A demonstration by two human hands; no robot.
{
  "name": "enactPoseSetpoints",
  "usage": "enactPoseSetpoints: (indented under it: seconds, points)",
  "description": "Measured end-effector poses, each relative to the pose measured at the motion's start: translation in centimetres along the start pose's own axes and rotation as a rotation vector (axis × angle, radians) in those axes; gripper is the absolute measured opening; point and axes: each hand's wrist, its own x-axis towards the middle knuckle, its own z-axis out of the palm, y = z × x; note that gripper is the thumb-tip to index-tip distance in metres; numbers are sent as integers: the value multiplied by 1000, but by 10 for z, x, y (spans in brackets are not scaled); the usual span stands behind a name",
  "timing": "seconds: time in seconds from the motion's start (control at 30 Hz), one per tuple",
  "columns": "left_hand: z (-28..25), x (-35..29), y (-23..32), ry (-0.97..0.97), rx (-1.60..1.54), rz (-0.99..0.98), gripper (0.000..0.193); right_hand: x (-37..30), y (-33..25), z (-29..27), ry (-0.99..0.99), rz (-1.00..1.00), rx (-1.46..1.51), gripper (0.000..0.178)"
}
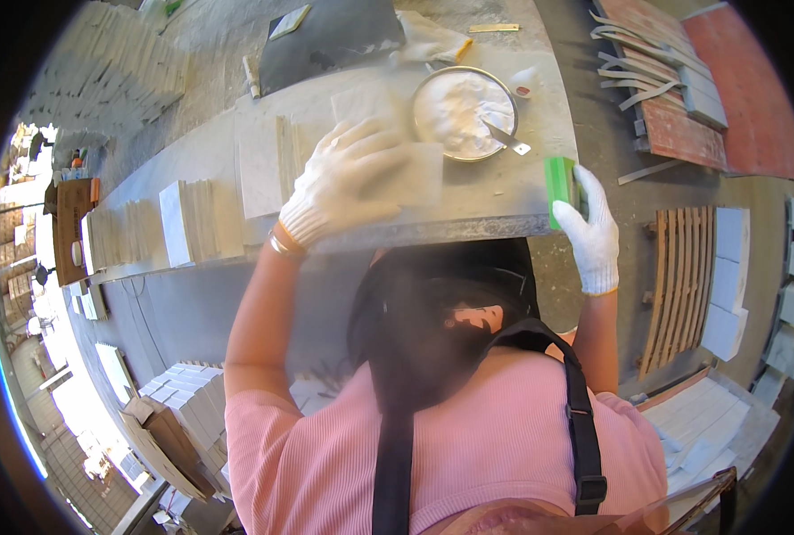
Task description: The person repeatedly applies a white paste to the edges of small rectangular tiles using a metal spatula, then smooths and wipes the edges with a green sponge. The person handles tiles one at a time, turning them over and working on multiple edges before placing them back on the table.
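My left hand (343, 183), in a white knit glove, lies with its fingers stretched out over a pale, thin square tile (428, 174) on the worktable. Haze blurs part of that tile. At the table's right edge, my gloved right hand (591, 232) is closed around a green block (559, 189); its exact kind is unclear. Between the hands, farther back, stands a round bowl (446, 111) of white paste or powder. A putty knife (506, 138) leans in it with the handle over the rim.
Tiles stand on edge in rows (187, 223) along the table's left. Behind the bowl lie a loose glove (432, 40) and a dark sheet (325, 49). Wooden pallets (678, 285) with white tiles stand on the floor at right; stacked boxes (183, 401) are at lower left.
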Motion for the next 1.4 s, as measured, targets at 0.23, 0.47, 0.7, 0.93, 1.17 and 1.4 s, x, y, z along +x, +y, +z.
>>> enactPoseSetpoints:
  seconds: [0.23,0.47,0.7,0.93,1.17,1.4]
  points:
    - [7,-2,-4,62,0,-4,69,-38,-47,74,-419,-75,664,80]
    - [7,-3,-3,74,-41,15,66,-22,-56,109,-280,-200,497,79]
    - [9,-4,-5,94,-89,10,65,-33,-62,103,-297,-235,339,79]
    - [12,-6,-7,111,-90,29,66,-32,-68,101,-307,-289,261,82]
    - [10,-6,-6,143,-75,58,65,-30,-68,103,-245,-245,367,80]
    - [12,-5,-7,128,-86,49,65,-26,-64,101,-287,-260,364,81]
